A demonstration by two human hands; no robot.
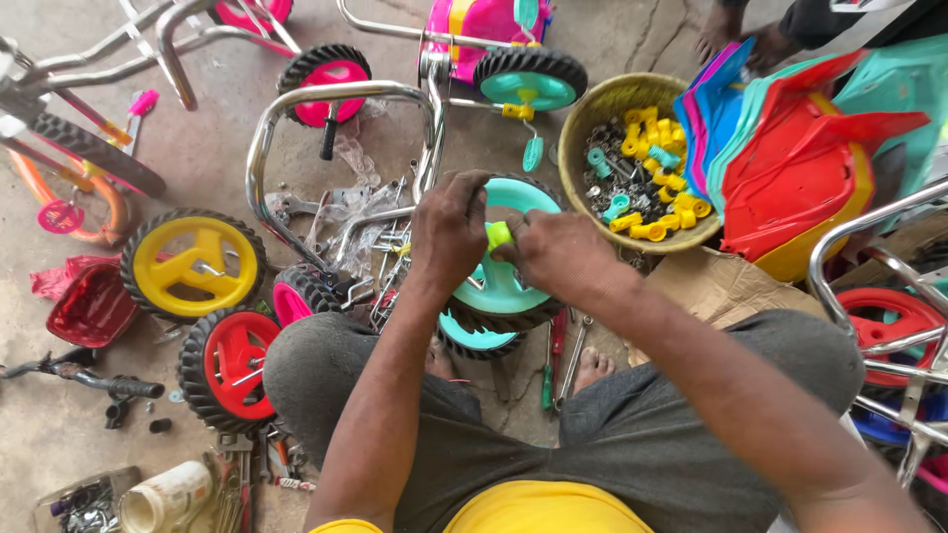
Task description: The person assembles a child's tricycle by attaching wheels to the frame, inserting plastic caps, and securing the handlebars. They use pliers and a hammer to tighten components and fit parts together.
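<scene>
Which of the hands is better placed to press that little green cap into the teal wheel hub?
Probably the right hand: its fingertips already pinch the green cap at the hub, while the left hand steadies the teal wheel.

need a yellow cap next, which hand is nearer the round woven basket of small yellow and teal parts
Right. The right hand sits just left of the round woven basket, below its rim; the left hand is farther left, beyond the teal wheel.

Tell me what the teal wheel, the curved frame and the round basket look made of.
Teal wheel: glossy moulded plastic hub, with a black treaded tyre that looks like rubber. Frame: metal tube, seemingly chromed, judging by its mirror-like shine. Basket: probably woven cane or bamboo, given its tan, ribbed wall.
</scene>
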